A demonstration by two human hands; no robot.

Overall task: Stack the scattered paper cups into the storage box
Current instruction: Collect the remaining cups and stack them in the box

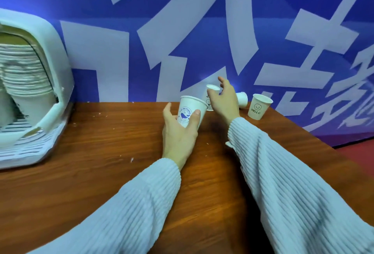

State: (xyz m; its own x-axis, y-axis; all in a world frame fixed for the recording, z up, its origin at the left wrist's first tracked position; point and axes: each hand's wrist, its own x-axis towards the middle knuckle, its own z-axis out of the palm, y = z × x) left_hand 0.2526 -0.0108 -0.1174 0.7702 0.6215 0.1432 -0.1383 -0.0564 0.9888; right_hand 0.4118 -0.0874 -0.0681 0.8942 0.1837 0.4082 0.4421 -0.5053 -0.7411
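a dark wood-grain tabletop [105, 172], flecked with small white crumbs, runs back to a blue wall [283, 0] with big white lettering; red floor shows past the right edge. both arms wear pale ribbed sleeves [293, 182]. near the middle of the tabletop the left hand [179, 132] grips a white whale-print paper cup [191, 111], thumb and fingers curled round its lower wall, mouth tilted up and to the right. just beyond, the right hand [223, 101] hangs with fingers spread wide over an upright cup [212, 89] near the back edge, holding nothing. a cup lying on its side [242, 99] sits next to it, then an upright "hello" smiley cup [259, 107] near the back right edge. at the left edge stands the white storage box [58, 71], open, with stacked cups [24, 71] leaning inside. bare wood lies between box and hands.
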